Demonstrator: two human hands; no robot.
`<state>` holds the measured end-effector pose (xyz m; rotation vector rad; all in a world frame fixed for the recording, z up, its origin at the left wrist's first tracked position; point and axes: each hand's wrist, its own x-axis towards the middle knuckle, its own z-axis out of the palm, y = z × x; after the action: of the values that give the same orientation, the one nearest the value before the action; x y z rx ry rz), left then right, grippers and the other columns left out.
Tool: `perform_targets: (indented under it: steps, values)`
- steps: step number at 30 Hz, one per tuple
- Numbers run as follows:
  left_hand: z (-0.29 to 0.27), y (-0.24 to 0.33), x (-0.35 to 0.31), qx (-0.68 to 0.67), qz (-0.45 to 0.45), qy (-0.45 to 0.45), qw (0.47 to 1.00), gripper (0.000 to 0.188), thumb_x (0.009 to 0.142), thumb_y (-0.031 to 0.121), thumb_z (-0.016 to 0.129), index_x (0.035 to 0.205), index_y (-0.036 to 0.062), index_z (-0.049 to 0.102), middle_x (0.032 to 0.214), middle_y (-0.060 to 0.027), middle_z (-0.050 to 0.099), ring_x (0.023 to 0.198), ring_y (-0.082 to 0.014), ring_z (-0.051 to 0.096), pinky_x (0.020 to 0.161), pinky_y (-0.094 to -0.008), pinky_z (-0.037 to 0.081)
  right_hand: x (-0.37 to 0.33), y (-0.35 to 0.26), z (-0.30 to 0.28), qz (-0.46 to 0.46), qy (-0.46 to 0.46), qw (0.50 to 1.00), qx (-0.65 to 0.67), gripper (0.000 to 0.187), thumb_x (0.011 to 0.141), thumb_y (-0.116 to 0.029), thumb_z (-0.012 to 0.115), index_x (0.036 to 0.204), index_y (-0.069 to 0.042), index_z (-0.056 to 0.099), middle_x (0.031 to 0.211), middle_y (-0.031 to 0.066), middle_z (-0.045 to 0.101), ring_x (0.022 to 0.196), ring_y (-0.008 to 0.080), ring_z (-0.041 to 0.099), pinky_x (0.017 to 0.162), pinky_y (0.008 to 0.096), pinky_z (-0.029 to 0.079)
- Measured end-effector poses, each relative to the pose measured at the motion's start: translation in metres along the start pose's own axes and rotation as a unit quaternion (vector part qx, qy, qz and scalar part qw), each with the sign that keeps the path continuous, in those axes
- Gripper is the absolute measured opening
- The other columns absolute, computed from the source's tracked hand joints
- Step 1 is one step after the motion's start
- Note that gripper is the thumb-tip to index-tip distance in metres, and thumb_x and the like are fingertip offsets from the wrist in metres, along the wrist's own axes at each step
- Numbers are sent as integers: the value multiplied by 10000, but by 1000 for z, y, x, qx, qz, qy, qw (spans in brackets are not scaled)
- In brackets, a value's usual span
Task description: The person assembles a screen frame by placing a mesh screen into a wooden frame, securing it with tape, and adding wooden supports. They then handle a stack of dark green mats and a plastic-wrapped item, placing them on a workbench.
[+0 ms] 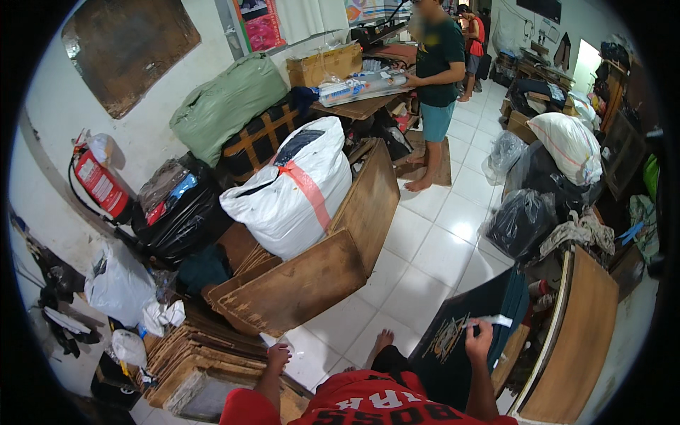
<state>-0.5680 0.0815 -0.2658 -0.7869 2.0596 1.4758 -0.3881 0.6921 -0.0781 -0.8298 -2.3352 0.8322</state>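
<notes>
My right hand [479,341] is closed on a small white strip [500,321], which sticks out to the right of my fingers. I cannot make out its exact kind. Below and beside that hand lies dark green cloth [464,312] with a pale printed design, stretched over a flat surface. My left hand [278,356] hangs low beside a stack of worn boards [205,354], its fingers loosely apart and holding nothing that shows. Just beyond it leans a brown wooden panel [290,290].
A full white sack [297,195] rises behind the panel. Black plastic bags [524,223] crowd the right side, near a long wooden board [574,340]. White floor tiles [432,241] run between the piles. Ahead, a person [435,71] handles a plastic-wrapped bundle [365,86] at a table.
</notes>
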Motion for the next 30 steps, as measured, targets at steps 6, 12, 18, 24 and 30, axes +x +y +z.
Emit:
perform_targets:
  steps: [6,12,18,24,30]
  values:
    - [104,84,77,-65,-23,-124,990,353,893,46,573,1244,22,609,1057,-177,703,806,-270,730,596,-385,580,112,30,45,63,-415,900,-115,437,877,-336,741,1176,-23,688,1054,210,730,1007,309,719,874,408,561]
    - [218,146,106,104,-39,-82,990,395,833,-3,639,1224,52,636,1009,-156,711,734,-238,730,565,-373,596,304,-24,118,23,-433,899,-58,555,885,-401,730,1282,-27,628,1093,214,727,1049,328,708,911,430,560]
    - [301,296,125,165,331,117,922,458,787,-65,548,1240,-6,583,1120,-217,664,1013,-350,675,832,-408,556,459,-57,191,-107,-437,886,-110,522,892,-400,720,1275,-60,623,1077,169,728,981,340,706,874,438,562]
    - [326,540,154,137,524,329,773,514,810,-8,563,1323,-20,544,1261,-259,556,1200,-452,506,1029,-523,401,543,-71,295,-143,-477,864,-68,513,902,-422,707,1281,-88,619,1086,168,716,980,347,693,867,439,557]
    - [314,710,233,168,472,483,718,518,907,143,601,1400,9,514,1480,-284,430,1370,-464,386,1135,-568,289,623,-95,342,-116,-606,784,-71,554,895,-422,710,1327,-90,610,1131,202,720,1039,354,705,921,420,558]
